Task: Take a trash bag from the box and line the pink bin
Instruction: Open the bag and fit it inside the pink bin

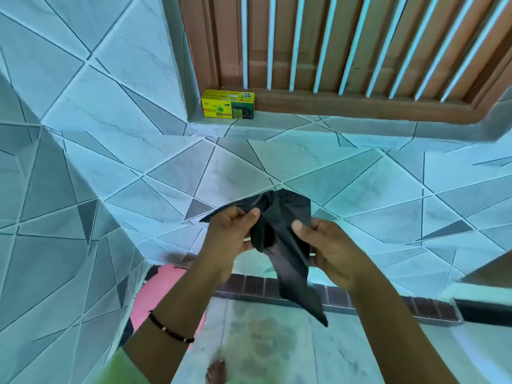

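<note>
Most of the pink bin (163,289) was hidden behind my left forearm, low at the left against the tiled wall (69,167); I could see only a pink curve of its side and a dark sliver near the top, and whether that was the rim or the inside I could not tell. The bottom edge of the view cut my arms off above the elbow. One bare foot (216,372) showed at the bottom, toes only. Print on the box (228,104) was too small to read apart from "eco" and "bin".

My left hand (231,234) was closed on the upper left part of the black trash bag (279,239), thumb pressed over the top of the plastic and fingers curled behind it, out of sight. My right hand (329,250) pinched the bag's right edge, thumb in front, the other fingers hidden by the plastic. The two hands were near each other but not touching, with the bunched bag stretched between them at chest height. Its folded tail hung down to a point below my right wrist, over the pale floor (271,342).

The yellow box sat well apart from my hands, on the tiled ledge (277,126) in the corner, against the wooden window frame (360,105). A black beaded bracelet (170,328) circled my left forearm.
</note>
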Tool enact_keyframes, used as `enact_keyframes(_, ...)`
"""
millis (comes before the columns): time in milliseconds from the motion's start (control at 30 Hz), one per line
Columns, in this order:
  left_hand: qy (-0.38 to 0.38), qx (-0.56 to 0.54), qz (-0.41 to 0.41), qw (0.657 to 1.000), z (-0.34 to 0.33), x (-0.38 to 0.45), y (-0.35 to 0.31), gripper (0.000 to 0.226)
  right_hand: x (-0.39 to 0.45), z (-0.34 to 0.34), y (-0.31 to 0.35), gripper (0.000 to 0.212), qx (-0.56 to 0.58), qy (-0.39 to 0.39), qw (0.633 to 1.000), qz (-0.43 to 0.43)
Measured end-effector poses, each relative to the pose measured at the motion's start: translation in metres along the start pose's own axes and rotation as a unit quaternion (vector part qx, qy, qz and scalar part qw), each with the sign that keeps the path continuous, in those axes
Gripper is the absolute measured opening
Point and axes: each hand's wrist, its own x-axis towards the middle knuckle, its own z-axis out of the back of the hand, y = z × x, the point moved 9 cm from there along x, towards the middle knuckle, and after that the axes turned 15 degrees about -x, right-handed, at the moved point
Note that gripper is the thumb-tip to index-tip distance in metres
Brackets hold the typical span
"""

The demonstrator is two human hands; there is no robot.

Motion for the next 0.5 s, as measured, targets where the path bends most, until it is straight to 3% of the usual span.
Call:
enact_keyframes(67,-0.041,-0.026,-0.012,0.999,0.007,0.002,-0.011,0.013,-0.008,-0.016,-0.010,0.015,-0.064,0.038,0.997,-0.008)
enact_keyframes(167,-0.047,-0.088,0.035,0.994,0.011,0.002,-0.006,0.020,-0.007,-0.021,-0.012,0.009,-0.002,-0.004,1.000,0.001)
enact_keyframes(267,0.064,-0.110,0.200,0.972,-0.008,-0.018,0.026,0.048,0.003,-0.014,-0.011,0.007,0.095,-0.044,0.994,-0.023)
enact_keyframes(333,0.134,-0.087,0.277,0.947,-0.014,-0.039,0.044,0.050,0.013,-0.008,-0.009,0.009,0.134,-0.074,0.988,-0.032)
enact_keyframes(433,0.112,-0.002,0.232,0.966,0.005,-0.032,0.047,0.043,0.023,-0.005,-0.009,0.022,0.182,-0.110,0.976,-0.041)
enact_keyframes(500,0.057,-0.044,0.203,0.977,0.023,-0.020,0.039,0.037,0.022,-0.018,-0.006,0.045,0.165,-0.059,0.984,-0.038)
